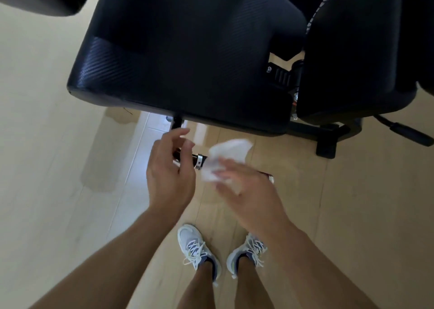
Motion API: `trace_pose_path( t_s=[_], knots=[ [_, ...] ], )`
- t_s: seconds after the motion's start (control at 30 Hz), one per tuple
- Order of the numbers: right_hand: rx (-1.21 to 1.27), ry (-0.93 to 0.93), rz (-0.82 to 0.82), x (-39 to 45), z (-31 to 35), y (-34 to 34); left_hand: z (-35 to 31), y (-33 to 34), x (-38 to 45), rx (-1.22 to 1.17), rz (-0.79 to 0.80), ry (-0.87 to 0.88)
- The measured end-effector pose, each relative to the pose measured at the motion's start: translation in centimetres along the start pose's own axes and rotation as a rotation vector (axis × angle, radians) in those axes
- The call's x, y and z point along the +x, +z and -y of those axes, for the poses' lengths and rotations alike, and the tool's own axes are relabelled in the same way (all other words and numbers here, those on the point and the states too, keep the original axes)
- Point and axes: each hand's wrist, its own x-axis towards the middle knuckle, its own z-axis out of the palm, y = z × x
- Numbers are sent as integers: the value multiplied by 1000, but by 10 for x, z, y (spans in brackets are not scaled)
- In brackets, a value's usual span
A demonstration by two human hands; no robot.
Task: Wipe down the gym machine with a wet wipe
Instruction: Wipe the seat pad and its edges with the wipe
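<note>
Between both hands, right grip (244, 182) holds wet wipe (225, 158).

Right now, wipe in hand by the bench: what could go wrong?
1. The wet wipe hangs loosely from the right hand, blurred; it may slip to the floor.
2. The left hand is close to the metal bar under the seat pad; fingers could knock it.
</note>
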Motion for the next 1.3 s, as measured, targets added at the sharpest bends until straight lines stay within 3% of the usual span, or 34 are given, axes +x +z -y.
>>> trace_pose_path(
  t_s=[0.07, 0.2, 0.3, 0.4, 0.5, 0.8, 0.97, 1.13, 1.3],
  knots=[
    [58, 34, 105, -4, -12, 13, 9, 7, 25, 130, 44, 105],
    [131, 125, -165, 9, -16, 18, 24, 32, 59, 388, 217, 165],
    [118, 170, -119, 27, -9, 26, 30, 36, 64, 515, 210, 245],
    [-107, 163, -26, 33, -10, 38, 26, 33, 68, 676, 332, 339],
    [-310, 113, -3, 39, -11, 41, 23, 34, 74, 702, 461, 320],
    [-296, -115, 49, 22, -27, 37, 41, 34, 66, 474, 193, 402],
    [-66, -69, -2, 16, -48, 17, 40, 32, 65, 481, 170, 497],
    [40, -54, 36, 45, -22, 37, 39, 32, 65, 501, 127, 543],
    [-224, -68, 66, 36, -42, 20, 43, 34, 66, 498, 148, 554]
  ],
)
